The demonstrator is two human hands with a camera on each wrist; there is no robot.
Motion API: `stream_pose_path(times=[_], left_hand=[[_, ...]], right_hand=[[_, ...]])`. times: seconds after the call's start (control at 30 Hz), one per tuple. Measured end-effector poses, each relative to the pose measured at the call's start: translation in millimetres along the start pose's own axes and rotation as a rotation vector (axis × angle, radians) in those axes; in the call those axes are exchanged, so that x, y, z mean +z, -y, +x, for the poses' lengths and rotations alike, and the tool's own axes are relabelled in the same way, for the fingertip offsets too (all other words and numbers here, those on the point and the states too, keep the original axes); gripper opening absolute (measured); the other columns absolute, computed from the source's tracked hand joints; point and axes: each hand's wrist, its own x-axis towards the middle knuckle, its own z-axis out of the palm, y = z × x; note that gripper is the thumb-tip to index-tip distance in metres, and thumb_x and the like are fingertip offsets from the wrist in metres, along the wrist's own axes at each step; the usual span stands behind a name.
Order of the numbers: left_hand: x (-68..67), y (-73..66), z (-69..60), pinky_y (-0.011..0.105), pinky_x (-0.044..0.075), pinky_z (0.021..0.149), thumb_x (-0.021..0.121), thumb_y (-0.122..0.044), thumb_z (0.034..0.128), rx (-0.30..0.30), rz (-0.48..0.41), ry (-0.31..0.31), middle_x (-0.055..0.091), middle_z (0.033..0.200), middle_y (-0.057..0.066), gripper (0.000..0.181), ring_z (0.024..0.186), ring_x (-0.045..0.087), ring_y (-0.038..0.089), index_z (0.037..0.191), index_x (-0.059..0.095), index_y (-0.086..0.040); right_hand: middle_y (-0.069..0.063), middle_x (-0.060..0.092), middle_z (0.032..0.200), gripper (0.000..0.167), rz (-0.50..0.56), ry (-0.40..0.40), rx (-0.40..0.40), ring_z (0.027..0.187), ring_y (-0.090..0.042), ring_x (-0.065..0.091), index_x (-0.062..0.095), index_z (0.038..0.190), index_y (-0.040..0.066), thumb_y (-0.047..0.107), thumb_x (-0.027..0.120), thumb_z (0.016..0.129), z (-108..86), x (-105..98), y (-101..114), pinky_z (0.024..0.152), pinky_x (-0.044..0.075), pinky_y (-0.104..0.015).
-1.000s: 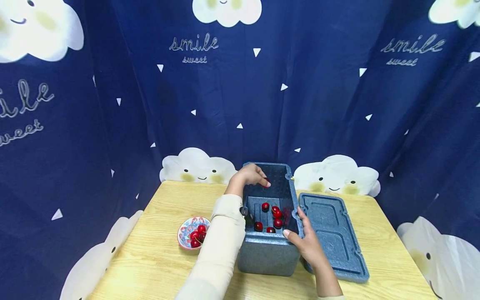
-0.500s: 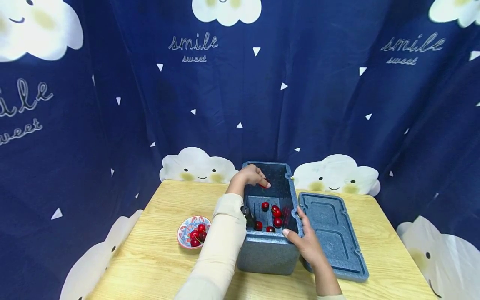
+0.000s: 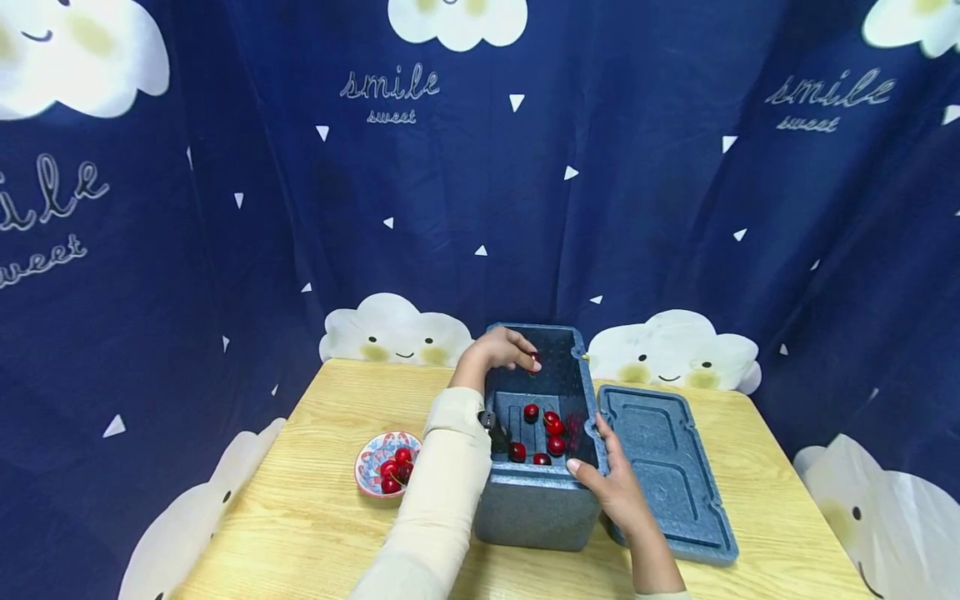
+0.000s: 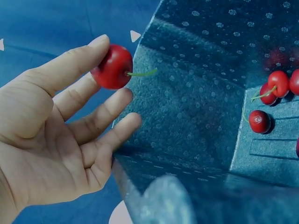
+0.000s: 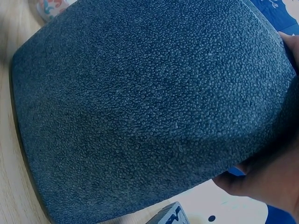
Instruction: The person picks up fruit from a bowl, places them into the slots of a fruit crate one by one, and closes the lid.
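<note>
A dark blue-grey foam box [image 3: 536,510] stands uncovered on the table, with several red cherries [image 3: 555,446] on its floor. At the box's far end my left hand [image 3: 501,350] pinches one cherry [image 4: 113,70] between thumb and index finger. That cherry's short green stem points toward the box interior in the left wrist view, while the other fingers spread below it. My right hand [image 3: 613,483] holds the near right corner of the box, thumb on the near rim and fingers along the right side. In the right wrist view, the textured box wall [image 5: 149,112] hides part of this hand.
Left of the box sits a small patterned bowl [image 3: 367,471] with several cherries, partly covered by my left sleeve [image 3: 442,500]. The foam lid [image 3: 663,467] lies on the wooden table [image 3: 292,517] to the right. A blue curtain [image 3: 450,167] hangs behind.
The cherry in my left hand has shifted slightly up and to the right, with the fingertips moving a little around it. My right hand and the box stay in place.
</note>
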Motion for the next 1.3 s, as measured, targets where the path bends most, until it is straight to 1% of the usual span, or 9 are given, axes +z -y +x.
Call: stream_pose_path(times=[0.2, 0.37, 0.5, 0.63, 0.73, 0.83, 0.9, 1.13, 1.3], left_hand=[[-5.4, 4.4, 1.8, 0.037, 0.044, 0.081, 0.077, -0.023, 0.0768, -0.043, -0.056, -0.019, 0.066, 0.102, -0.001, 0.034, 0.088, 0.062, 0.02, 0.108, 0.07, -0.012], [-11.0, 7.5, 0.3, 0.033, 0.043, 0.071, 0.078, -0.027, 0.0763, -0.066, -0.1, -0.033, 0.064, 0.104, 0.0, 0.035, 0.086, 0.062, 0.02, 0.108, 0.07, -0.015], [-16.5, 6.9, -5.6, 0.031, 0.045, 0.07, 0.079, -0.027, 0.0751, -0.06, -0.16, -0.032, 0.063, 0.107, 0.0, 0.037, 0.085, 0.061, 0.018, 0.109, 0.069, -0.014], [-23.8, 3.8, -17.9, 0.038, 0.046, 0.076, 0.078, -0.028, 0.0762, -0.002, -0.162, -0.045, 0.062, 0.109, -0.001, 0.037, 0.091, 0.059, 0.019, 0.11, 0.068, -0.015], [-29.2, 2.5, -27.2, 0.043, 0.046, 0.08, 0.076, -0.027, 0.0781, 0.079, -0.133, -0.066, 0.063, 0.108, 0.002, 0.036, 0.094, 0.058, 0.023, 0.11, 0.067, -0.014], [-32.5, 2.4, -37.8, 0.044, 0.045, 0.084, 0.075, -0.026, 0.0797, 0.157, -0.105, -0.082, 0.063, 0.111, 0.005, 0.036, 0.099, 0.057, 0.022, 0.111, 0.066, -0.011], [-33.1, 4.2, -45.7, 0.04, 0.045, 0.085, 0.074, -0.025, 0.0804, 0.198, -0.092, -0.091, 0.063, 0.111, 0.005, 0.036, 0.101, 0.057, 0.02, 0.112, 0.065, -0.009], [-29.7, 23.5, -75.7, 0.037, 0.046, 0.083, 0.071, -0.019, 0.0831, 0.258, -0.136, -0.098, 0.063, 0.102, 0.006, 0.035, 0.096, 0.058, 0.021, 0.115, 0.063, -0.006], [-24.8, 36.6, -89.1, 0.034, 0.047, 0.077, 0.071, -0.016, 0.0835, 0.29, -0.174, -0.174, 0.062, 0.098, 0.006, 0.034, 0.091, 0.058, 0.02, 0.114, 0.064, -0.004]], right_hand=[[-0.019, 0.012, 0.151, 0.084, 0.015, -0.004, -0.01, 0.135, -0.038, 0.009, 0.012, 0.15, 0.014, 0.02, 0.066, 0.085, 0.0, 0, 1, 0.101, 0.009, -0.063], [-0.019, 0.011, 0.151, 0.084, 0.0, -0.002, -0.007, 0.136, -0.04, 0.005, 0.013, 0.15, 0.015, 0.022, 0.066, 0.085, 0.8, 0, 0, 0.1, 0.007, -0.064], [-0.018, 0.009, 0.152, 0.084, -0.01, 0.003, 0.003, 0.136, -0.04, 0.003, 0.013, 0.15, 0.016, 0.023, 0.066, 0.085, 2.6, 1, -2, 0.1, 0.006, -0.065], [-0.019, 0.008, 0.152, 0.084, -0.007, 0.01, 0.009, 0.136, -0.04, 0.004, 0.012, 0.15, 0.016, 0.022, 0.066, 0.085, 1.8, 2, -2, 0.1, 0.007, -0.065], [-0.019, 0.009, 0.152, 0.084, -0.001, 0.009, 0.001, 0.135, -0.041, 0.005, 0.012, 0.15, 0.017, 0.021, 0.065, 0.085, 0.5, 2, -1, 0.1, 0.008, -0.065], [-0.019, 0.01, 0.151, 0.083, -0.007, 0.001, -0.008, 0.135, -0.041, 0.006, 0.012, 0.15, 0.018, 0.021, 0.065, 0.086, 0.2, 1, 0, 0.1, 0.008, -0.065], [-0.018, 0.01, 0.152, 0.083, -0.025, -0.006, -0.002, 0.135, -0.041, 0.005, 0.013, 0.15, 0.019, 0.023, 0.065, 0.085, 0.3, 0, 0, 0.099, 0.007, -0.066], [-0.019, 0.01, 0.151, 0.084, -0.027, -0.011, 0.004, 0.135, -0.042, 0.005, 0.014, 0.15, 0.017, 0.025, 0.066, 0.084, 0.2, -1, -2, 0.099, 0.007, -0.067], [-0.018, 0.008, 0.152, 0.084, -0.022, -0.008, 0.005, 0.135, -0.041, 0.003, 0.014, 0.15, 0.019, 0.025, 0.066, 0.085, 0.5, 0, 0, 0.098, 0.006, -0.067]])
